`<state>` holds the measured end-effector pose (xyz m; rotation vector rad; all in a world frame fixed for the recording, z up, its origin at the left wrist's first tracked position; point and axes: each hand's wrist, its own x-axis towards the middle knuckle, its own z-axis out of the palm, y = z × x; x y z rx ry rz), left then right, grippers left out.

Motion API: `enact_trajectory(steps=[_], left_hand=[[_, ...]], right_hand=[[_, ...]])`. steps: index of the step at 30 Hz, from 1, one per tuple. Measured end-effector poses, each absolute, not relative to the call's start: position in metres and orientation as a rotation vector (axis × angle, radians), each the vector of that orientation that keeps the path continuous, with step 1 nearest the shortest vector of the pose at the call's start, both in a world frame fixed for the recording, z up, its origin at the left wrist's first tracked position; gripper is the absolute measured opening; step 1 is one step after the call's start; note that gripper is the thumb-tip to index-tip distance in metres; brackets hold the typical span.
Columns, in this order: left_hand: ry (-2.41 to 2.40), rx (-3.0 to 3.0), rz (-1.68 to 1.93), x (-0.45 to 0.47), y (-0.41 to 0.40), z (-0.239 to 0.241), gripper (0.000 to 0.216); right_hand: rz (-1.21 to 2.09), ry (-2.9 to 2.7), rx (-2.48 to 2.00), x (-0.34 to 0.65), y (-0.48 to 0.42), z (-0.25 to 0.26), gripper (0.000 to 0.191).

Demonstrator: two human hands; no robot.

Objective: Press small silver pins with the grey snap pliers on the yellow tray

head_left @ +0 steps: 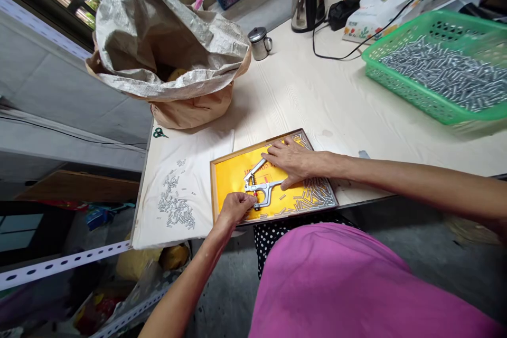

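Resting right hand (292,161) flat across handles of pliers (262,188); fingers spread, not wrapped round anything. Pinching left hand (236,206) tight at pliers head, fingertips curled together; cannot tell if pin inside. Sits on yellow tray (233,174), long axis running near-left to far-right: head toward left hand, handles fanning toward right hand. Heaps loose pins (317,195) along tray's right edge, just beside right wrist; more lie on white cloth (190,153).
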<state>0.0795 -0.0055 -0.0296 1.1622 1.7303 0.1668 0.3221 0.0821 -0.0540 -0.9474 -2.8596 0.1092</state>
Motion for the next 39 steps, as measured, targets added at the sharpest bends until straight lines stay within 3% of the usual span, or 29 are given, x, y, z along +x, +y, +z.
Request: enact_trajectory(steps=[7, 12, 14, 17, 20, 22, 30, 34, 39], left_hand=[[1.797, 1.235, 0.112, 0.077, -0.011, -0.03, 0.048], [1.923, 1.925, 0.262, 0.097, -0.02, -0.023, 0.026], [1.77, 2.214, 0.294, 0.109, -0.015, -0.024, 0.034], [1.545, 2.441, 0.216, 0.122, 0.003, -0.029, 0.059], [1.442, 2.51, 0.073, 0.127, 0.021, -0.033, 0.065], [1.423, 2.533, -0.005, 0.128, 0.027, -0.032, 0.064], [1.388, 2.591, -0.046, 0.135, 0.021, -0.03, 0.031], [1.415, 2.556, -0.082, 0.137, 0.016, -0.034, 0.018], [1.429, 2.546, -0.03, 0.133, 0.017, -0.037, 0.019]], right_hand=[[0.206, -2.899, -0.985, 0.322, 0.076, -0.046, 0.059], [0.282, -2.844, -0.951, 0.324, 0.067, -0.047, 0.039], [0.283, -2.825, -0.942, 0.324, 0.063, -0.048, 0.036], [0.262, -2.82, -0.963, 0.323, 0.061, -0.05, 0.047], [0.204, -2.817, -1.042, 0.325, 0.061, -0.049, 0.06], [0.166, -2.832, -1.089, 0.327, 0.061, -0.047, 0.06], [0.144, -2.832, -1.122, 0.323, 0.045, -0.058, 0.013], [0.237, -2.822, -1.03, 0.321, 0.039, -0.07, 0.019], [0.3, -2.802, -1.064, 0.324, 0.042, -0.066, 0.011]])
